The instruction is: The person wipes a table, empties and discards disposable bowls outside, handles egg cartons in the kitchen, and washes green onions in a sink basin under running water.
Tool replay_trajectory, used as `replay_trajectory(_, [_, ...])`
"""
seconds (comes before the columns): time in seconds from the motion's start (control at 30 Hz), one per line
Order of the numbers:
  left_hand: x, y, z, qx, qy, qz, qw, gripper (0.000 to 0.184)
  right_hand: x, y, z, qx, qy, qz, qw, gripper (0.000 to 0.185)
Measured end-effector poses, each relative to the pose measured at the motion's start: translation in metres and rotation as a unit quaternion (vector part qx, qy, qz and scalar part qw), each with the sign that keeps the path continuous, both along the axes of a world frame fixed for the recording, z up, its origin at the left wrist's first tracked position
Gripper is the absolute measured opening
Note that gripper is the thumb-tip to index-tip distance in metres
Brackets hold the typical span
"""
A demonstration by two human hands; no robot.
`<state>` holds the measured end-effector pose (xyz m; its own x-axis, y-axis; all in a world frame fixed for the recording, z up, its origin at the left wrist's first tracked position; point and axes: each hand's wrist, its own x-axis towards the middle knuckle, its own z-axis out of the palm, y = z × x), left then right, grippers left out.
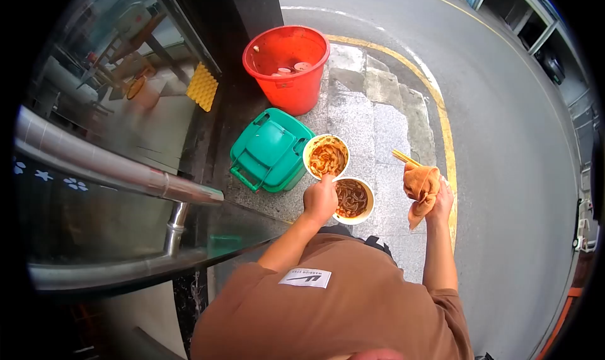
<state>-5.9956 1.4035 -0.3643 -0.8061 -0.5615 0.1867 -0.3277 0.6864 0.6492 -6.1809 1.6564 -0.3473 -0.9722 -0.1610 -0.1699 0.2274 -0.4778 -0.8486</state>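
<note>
My left hand [321, 199] is closed at the touching rims of two round bowls. The upper bowl [326, 155] holds food in reddish sauce. Nearer my body, the lower bowl [353, 200] contains dark noodles in brown liquid. On the right, my right hand [443, 199] is wrapped round a crumpled orange-brown cloth [421, 185] and yellow chopsticks [406, 158], whose ends stick out at the upper left. Both bowls are upright, just right of a green lidded bin [270, 149].
A red bucket [291, 92] with some pale round items inside stands beyond the green bin. At the left are a glass door and a metal handle [120, 171]. Stone paving [391, 133] meets a yellow-lined road [504, 146] at the right.
</note>
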Motion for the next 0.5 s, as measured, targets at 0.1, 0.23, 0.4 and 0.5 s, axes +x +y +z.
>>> replay_trajectory(0.1, [-0.012,-0.018,0.004,-0.032,0.005,0.081,0.996,0.009,-0.068,-0.065,0.011,0.018,0.003,0.056,0.998,0.022])
replay_trajectory(0.23, [-0.034,-0.055,-0.010,-0.031,-0.004,0.204,0.979,0.011,-0.173,-0.196,-0.007,-0.011,0.025,0.183,0.983,0.025])
replay_trajectory(0.4, [-0.043,-0.059,-0.004,-0.024,-0.039,0.360,0.932,0.013,-0.265,-0.383,0.021,-0.077,0.018,0.255,0.964,0.022])
replay_trajectory(0.5, [-0.057,-0.060,-0.019,-0.018,-0.077,0.462,0.884,0.015,-0.319,-0.507,-0.004,-0.026,-0.002,0.370,0.929,0.030])
